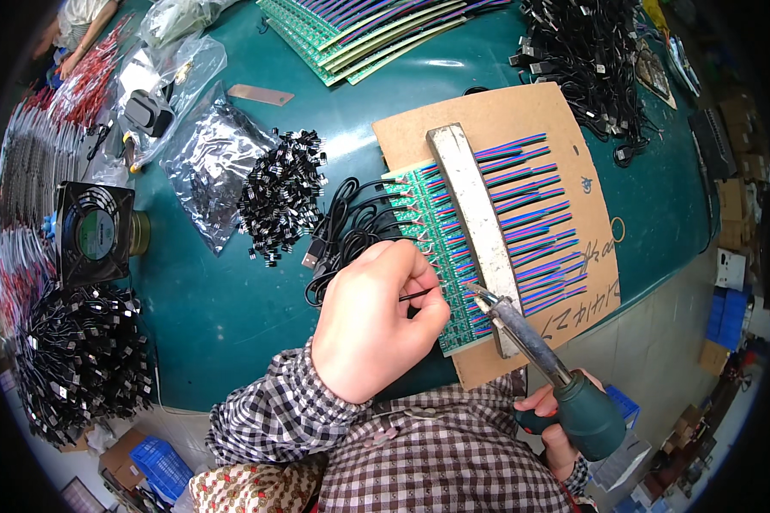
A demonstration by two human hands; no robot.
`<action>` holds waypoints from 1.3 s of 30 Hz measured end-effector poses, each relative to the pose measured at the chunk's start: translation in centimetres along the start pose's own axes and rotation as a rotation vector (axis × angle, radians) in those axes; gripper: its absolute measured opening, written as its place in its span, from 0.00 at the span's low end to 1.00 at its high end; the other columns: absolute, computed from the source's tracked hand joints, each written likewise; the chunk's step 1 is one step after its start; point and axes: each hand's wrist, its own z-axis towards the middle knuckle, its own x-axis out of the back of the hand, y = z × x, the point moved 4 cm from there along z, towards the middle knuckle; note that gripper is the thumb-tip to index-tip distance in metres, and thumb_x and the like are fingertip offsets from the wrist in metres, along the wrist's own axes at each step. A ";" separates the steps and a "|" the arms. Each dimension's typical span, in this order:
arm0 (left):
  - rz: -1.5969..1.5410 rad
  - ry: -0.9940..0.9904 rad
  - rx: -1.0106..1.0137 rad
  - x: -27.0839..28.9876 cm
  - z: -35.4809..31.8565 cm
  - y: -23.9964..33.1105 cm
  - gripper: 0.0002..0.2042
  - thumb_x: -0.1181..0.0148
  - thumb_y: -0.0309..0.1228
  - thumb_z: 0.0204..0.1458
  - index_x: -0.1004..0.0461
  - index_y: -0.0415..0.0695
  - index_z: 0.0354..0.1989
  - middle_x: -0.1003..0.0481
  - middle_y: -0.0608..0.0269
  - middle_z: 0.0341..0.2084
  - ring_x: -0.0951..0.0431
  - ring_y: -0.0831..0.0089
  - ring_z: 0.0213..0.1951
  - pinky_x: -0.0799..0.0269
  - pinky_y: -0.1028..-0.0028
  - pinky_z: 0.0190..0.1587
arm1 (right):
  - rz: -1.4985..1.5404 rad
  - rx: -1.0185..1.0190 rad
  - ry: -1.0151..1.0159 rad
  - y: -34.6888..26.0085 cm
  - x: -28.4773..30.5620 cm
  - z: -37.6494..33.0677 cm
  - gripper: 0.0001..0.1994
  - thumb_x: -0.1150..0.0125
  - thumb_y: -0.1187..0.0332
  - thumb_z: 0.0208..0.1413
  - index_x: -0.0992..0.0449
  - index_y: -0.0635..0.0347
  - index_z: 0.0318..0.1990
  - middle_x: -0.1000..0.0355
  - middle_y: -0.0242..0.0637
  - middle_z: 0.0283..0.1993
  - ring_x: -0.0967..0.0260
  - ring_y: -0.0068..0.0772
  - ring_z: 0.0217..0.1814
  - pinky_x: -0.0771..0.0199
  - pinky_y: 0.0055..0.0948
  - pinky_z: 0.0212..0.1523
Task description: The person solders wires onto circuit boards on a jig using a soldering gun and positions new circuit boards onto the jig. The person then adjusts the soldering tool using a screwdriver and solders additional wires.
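My left hand (376, 316) pinches the end of a thin black cable (414, 296) at the left edge of a green circuit board panel (414, 201). My right hand (558, 427) grips a soldering iron (530, 338) by its dark green handle. The iron's tip points left, close to the panel near my left fingertips; whether it touches cannot be told. Red, blue and black wires (530, 184) run rightward from the panel. A long metal bar (469, 197) lies across them. Beneath is a brown cardboard sheet (586, 222). Coiled black USB cables (351, 227) lie beside my left hand.
Small black connectors (278, 188) are heaped left of the cables, by a clear plastic bag (210, 167). A fan (96, 232) and a black cable bundle (81, 359) stand far left. Stacked panels (351, 38) lie at the back, more black cables (586, 64) at back right.
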 end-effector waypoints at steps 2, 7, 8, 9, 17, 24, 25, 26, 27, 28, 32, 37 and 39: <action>0.006 -0.001 -0.011 0.0 0.0 0.0 0.04 0.39 0.20 0.41 0.29 0.37 0.24 0.30 0.65 0.21 0.30 0.82 0.23 0.36 0.81 0.22 | -0.039 -0.020 -0.012 -0.2 -0.1 0.0 0.35 0.29 0.50 0.44 0.40 0.71 0.47 0.31 0.39 0.29 0.27 0.36 0.31 0.20 0.36 0.36; 0.006 0.003 -0.035 0.1 0.0 0.0 0.04 0.39 0.20 0.41 0.29 0.37 0.24 0.31 0.66 0.21 0.30 0.82 0.22 0.36 0.81 0.23 | -0.075 -0.074 -0.023 -0.4 -0.4 0.1 0.38 0.29 0.49 0.44 0.41 0.73 0.49 0.32 0.38 0.28 0.28 0.35 0.31 0.20 0.37 0.36; 0.007 0.001 -0.035 0.0 0.0 0.0 0.04 0.39 0.20 0.41 0.29 0.37 0.24 0.31 0.66 0.21 0.30 0.82 0.22 0.36 0.81 0.23 | -0.044 -0.085 -0.005 -0.3 -0.5 0.1 0.39 0.28 0.50 0.43 0.42 0.73 0.49 0.32 0.38 0.28 0.28 0.34 0.31 0.19 0.37 0.36; -0.001 0.007 -0.036 0.0 0.0 0.0 0.04 0.39 0.20 0.41 0.30 0.37 0.24 0.31 0.65 0.20 0.30 0.82 0.22 0.36 0.81 0.22 | -0.003 -0.106 0.010 -0.3 -0.6 0.1 0.39 0.28 0.50 0.43 0.42 0.73 0.49 0.32 0.38 0.28 0.29 0.34 0.31 0.19 0.38 0.37; 0.020 0.018 -0.037 -0.1 0.0 0.1 0.05 0.39 0.19 0.40 0.30 0.37 0.24 0.31 0.65 0.20 0.31 0.81 0.21 0.37 0.81 0.22 | 0.004 -0.154 -0.031 -0.5 -0.8 0.4 0.35 0.28 0.51 0.44 0.39 0.72 0.45 0.33 0.38 0.28 0.29 0.33 0.33 0.19 0.38 0.39; 0.041 0.043 -0.033 -0.2 -0.1 0.1 0.05 0.39 0.19 0.39 0.30 0.38 0.23 0.31 0.65 0.19 0.32 0.81 0.20 0.37 0.81 0.21 | -0.052 -0.161 -0.074 -0.6 -0.8 0.6 0.27 0.29 0.52 0.46 0.35 0.68 0.36 0.33 0.39 0.28 0.29 0.33 0.33 0.20 0.37 0.40; 0.055 0.044 -0.030 -0.2 -0.1 0.1 0.05 0.39 0.19 0.39 0.30 0.38 0.23 0.31 0.65 0.19 0.32 0.81 0.20 0.37 0.81 0.21 | -0.071 -0.167 -0.090 -0.6 -0.9 0.6 0.27 0.29 0.52 0.46 0.35 0.68 0.36 0.33 0.39 0.28 0.29 0.33 0.33 0.20 0.37 0.40; 0.044 0.045 -0.033 -0.2 -0.1 0.1 0.05 0.39 0.19 0.39 0.30 0.38 0.23 0.31 0.65 0.19 0.32 0.81 0.20 0.37 0.81 0.21 | -0.066 -0.157 -0.071 -0.6 -0.9 0.6 0.27 0.29 0.52 0.46 0.34 0.68 0.35 0.33 0.39 0.28 0.29 0.32 0.33 0.20 0.37 0.40; 0.044 0.050 -0.039 -0.2 -0.1 0.2 0.05 0.39 0.19 0.39 0.30 0.38 0.23 0.31 0.65 0.19 0.32 0.81 0.20 0.37 0.81 0.21 | -0.054 -0.149 -0.069 -0.6 -0.9 0.6 0.26 0.29 0.53 0.46 0.34 0.68 0.35 0.33 0.39 0.28 0.29 0.32 0.33 0.20 0.37 0.40; 0.044 0.054 -0.044 -0.1 -0.1 0.2 0.05 0.39 0.19 0.39 0.30 0.38 0.23 0.31 0.65 0.19 0.32 0.81 0.20 0.37 0.81 0.21 | -0.060 -0.149 -0.052 -0.6 -0.8 0.7 0.26 0.29 0.53 0.46 0.34 0.68 0.35 0.33 0.39 0.28 0.29 0.32 0.33 0.20 0.37 0.40; 0.043 0.010 -0.018 -0.2 -0.2 0.1 0.07 0.40 0.20 0.39 0.33 0.39 0.25 0.30 0.56 0.22 0.26 0.61 0.25 0.30 0.68 0.26 | -0.065 -0.169 -0.087 -0.3 -0.9 0.7 0.26 0.29 0.53 0.45 0.34 0.68 0.35 0.33 0.38 0.28 0.29 0.32 0.33 0.20 0.37 0.41; 0.029 0.009 -0.011 -0.2 -0.2 0.0 0.08 0.40 0.19 0.39 0.33 0.39 0.25 0.30 0.57 0.22 0.26 0.63 0.24 0.30 0.69 0.25 | -0.070 -0.165 -0.072 0.1 -0.7 0.4 0.26 0.28 0.53 0.45 0.33 0.67 0.34 0.33 0.38 0.28 0.29 0.31 0.34 0.20 0.37 0.41; 0.031 0.011 -0.018 -0.2 -0.2 0.1 0.08 0.40 0.19 0.39 0.33 0.39 0.25 0.30 0.57 0.22 0.26 0.63 0.24 0.30 0.69 0.25 | -0.070 -0.143 -0.063 0.3 -0.6 0.3 0.25 0.29 0.53 0.45 0.33 0.67 0.34 0.33 0.38 0.28 0.29 0.31 0.34 0.20 0.37 0.41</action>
